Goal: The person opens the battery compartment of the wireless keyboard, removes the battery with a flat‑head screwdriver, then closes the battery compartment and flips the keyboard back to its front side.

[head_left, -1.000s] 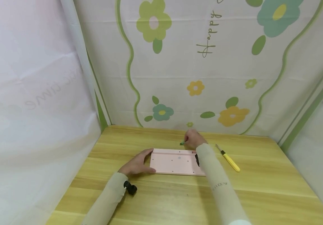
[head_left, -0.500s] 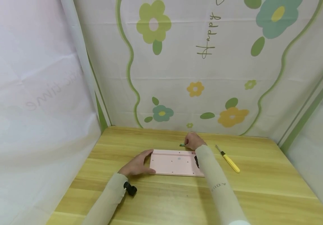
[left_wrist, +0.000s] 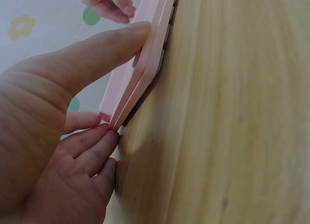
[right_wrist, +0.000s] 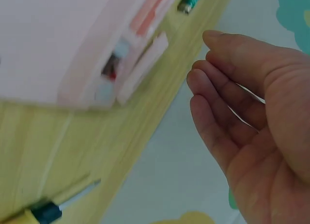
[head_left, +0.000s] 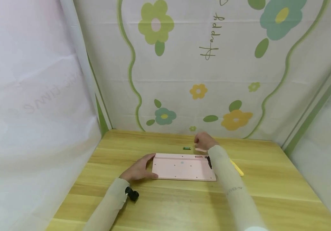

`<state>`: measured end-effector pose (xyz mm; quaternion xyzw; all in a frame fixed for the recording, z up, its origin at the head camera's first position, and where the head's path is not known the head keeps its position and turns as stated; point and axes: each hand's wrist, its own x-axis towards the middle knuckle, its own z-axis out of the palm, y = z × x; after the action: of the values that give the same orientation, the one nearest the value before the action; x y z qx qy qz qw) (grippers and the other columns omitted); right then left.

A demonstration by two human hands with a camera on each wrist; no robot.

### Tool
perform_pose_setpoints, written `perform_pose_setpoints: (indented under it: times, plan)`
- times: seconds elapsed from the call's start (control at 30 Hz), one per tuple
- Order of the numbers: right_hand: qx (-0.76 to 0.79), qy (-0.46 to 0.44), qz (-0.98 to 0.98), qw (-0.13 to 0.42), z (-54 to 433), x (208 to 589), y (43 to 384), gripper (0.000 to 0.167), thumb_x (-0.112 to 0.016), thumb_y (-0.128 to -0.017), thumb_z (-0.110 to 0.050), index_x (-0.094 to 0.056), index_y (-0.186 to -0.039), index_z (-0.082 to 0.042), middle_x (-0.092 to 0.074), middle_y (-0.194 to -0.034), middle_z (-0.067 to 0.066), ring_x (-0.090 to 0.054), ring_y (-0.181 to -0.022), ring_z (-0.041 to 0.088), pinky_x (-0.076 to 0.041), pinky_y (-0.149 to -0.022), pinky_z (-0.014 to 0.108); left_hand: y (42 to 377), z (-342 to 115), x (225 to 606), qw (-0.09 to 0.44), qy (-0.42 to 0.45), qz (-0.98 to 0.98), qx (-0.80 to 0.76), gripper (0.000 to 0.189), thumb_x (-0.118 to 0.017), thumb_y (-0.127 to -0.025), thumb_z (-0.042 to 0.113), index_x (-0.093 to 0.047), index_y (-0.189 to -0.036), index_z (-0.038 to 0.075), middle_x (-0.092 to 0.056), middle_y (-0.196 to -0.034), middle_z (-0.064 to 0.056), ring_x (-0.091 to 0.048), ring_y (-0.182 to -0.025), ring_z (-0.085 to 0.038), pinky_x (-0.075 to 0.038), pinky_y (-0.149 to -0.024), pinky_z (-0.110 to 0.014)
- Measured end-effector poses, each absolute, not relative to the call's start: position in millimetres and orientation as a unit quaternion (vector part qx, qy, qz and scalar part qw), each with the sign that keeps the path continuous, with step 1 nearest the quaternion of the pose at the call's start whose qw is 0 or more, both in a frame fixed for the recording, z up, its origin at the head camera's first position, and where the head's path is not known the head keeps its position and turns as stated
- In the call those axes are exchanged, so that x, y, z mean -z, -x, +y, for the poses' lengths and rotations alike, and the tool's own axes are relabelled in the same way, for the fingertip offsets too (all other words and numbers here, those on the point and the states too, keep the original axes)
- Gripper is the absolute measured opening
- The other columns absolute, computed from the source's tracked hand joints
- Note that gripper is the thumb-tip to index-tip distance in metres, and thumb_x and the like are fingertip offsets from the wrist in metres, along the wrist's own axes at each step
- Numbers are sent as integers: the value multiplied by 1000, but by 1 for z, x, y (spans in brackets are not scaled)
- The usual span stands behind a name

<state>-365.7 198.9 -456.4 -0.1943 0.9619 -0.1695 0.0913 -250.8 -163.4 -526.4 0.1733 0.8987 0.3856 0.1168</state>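
A pink keyboard (head_left: 180,168) lies face down on the table; its dark keys show underneath in the left wrist view. My left hand (head_left: 139,169) grips its left end, thumb on the near edge and fingers at the far edge. At the back right the battery slot (head_left: 199,157) is uncovered. A small pink cover strip (right_wrist: 143,68) lies just beyond the slot. A green battery (head_left: 187,148) rests on the table behind the keyboard. My right hand (head_left: 205,141) hovers past the strip, fingers loosely bent, holding nothing.
A screwdriver with a yellow handle (head_left: 237,167) lies right of the keyboard, partly behind the right sleeve; its metal shaft (right_wrist: 80,194) shows in the right wrist view. A flower-printed cloth (head_left: 180,64) hangs along the table's back edge.
My right hand has let go of the battery, which now lies on the table, and has moved right, above the pink strip. The left hand keeps its grip on the keyboard.
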Motion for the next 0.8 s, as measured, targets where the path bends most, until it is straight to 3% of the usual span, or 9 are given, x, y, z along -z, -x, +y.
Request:
perform_pose_setpoints:
  times: [0.3,0.47,0.67,0.8]
  plan:
    - [182,245,951,44,234,457,362,14,-73,-92,5,-76,-105,8,-74,-107,26,-66,-91,28,-61,-86,48,251,-165,527,120,-176,895,-393,108,-92,-82,44,-32,-167,14,-32,-173,-14,-29,-160,-39,-29,-129,-61]
    - [192,238,951,43,245,474,358,16,-72,-95,2,-77,-109,6,-76,-110,22,-67,-92,23,-61,-85,44,250,-166,526,124,-180,890,-401,108,-92,-82,43,-31,-167,14,-31,-173,-14,-28,-161,-39,-28,-130,-60]
    - [203,228,951,41,251,491,359,10,-70,-96,0,-78,-103,1,-77,-101,13,-70,-92,22,-62,-83,42,250,-167,525,123,-183,885,-409,108,-91,-82,43,-32,-167,14,-31,-173,-13,-28,-161,-38,-28,-130,-60]
    - [206,229,950,41,250,496,358,10,-72,-96,0,-79,-103,1,-78,-100,13,-71,-92,23,-63,-83,43,250,-167,526,122,-183,887,-406,108,-91,-82,44,-31,-167,13,-31,-173,-13,-28,-161,-38,-28,-130,-59]
